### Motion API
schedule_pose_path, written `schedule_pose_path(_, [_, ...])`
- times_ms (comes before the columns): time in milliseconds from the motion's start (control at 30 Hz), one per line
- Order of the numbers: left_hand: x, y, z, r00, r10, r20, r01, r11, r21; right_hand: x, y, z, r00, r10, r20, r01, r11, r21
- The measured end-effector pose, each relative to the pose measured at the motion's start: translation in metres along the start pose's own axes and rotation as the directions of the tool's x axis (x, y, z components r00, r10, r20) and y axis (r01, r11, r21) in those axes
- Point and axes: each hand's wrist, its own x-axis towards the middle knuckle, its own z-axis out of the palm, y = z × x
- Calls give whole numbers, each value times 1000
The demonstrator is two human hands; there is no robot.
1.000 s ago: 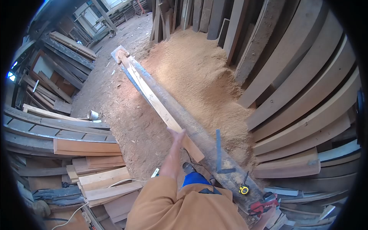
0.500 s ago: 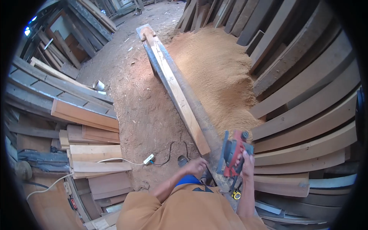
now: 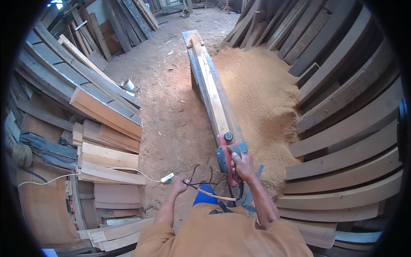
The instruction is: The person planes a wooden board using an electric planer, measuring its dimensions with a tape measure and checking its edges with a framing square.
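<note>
My right hand (image 3: 243,166) is closed around the handle of a red electric planer (image 3: 231,147). The planer is at the near end of a long, pale wooden piece (image 3: 212,92), which lies lengthwise on a narrow bench (image 3: 227,100). Low at the left, my left hand (image 3: 180,185) grips the planer's dark power cord (image 3: 214,195), part of it wrapped in something tan. The cord runs in a curve to the back of the tool. Whether the planer's sole touches the wood cannot be seen from above.
A heap of sawdust (image 3: 263,98) lies along the bench's right side. Stacked boards (image 3: 342,171) line the right, with more planks (image 3: 111,162) at the left. A white extension socket (image 3: 167,177) sits on the ground, its pale cable trailing left. A white can (image 3: 127,85) stands farther back.
My right hand has turned the planer from its side and brought it left onto the wood's near end. My left hand has moved left and now holds the cord out. The view has shifted.
</note>
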Motion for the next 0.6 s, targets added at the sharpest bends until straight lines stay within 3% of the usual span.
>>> schedule_pose_path(33, [0,5,-30,994,-70,-82,69,997,-21,7,2,4,1000,-4,10,4,999,-37])
schedule_pose_path(133, [1,12,-74,938,-52,-342,37,998,-48,50,19,13,999,-14,39,17,996,-86])
schedule_pose_path(233, [25,-2,-62,936,-181,-303,151,981,-118,106,21,26,999,5,38,-1,995,-98])
schedule_pose_path(333, [73,-19,-33,945,-324,-46,309,929,-203,183,-19,40,999,-25,20,28,992,-122])
schedule_pose_path(433, [136,-13,-21,938,-314,144,333,934,-132,276,-64,63,998,-61,-28,56,987,-153])
schedule_pose_path(467, [156,-4,-27,907,-328,263,386,897,-213,308,-74,69,997,-74,-24,69,983,-167])
schedule_pose_path(600, [223,12,-37,923,-221,315,308,915,-261,426,-113,94,992,-117,-40,107,974,-199])
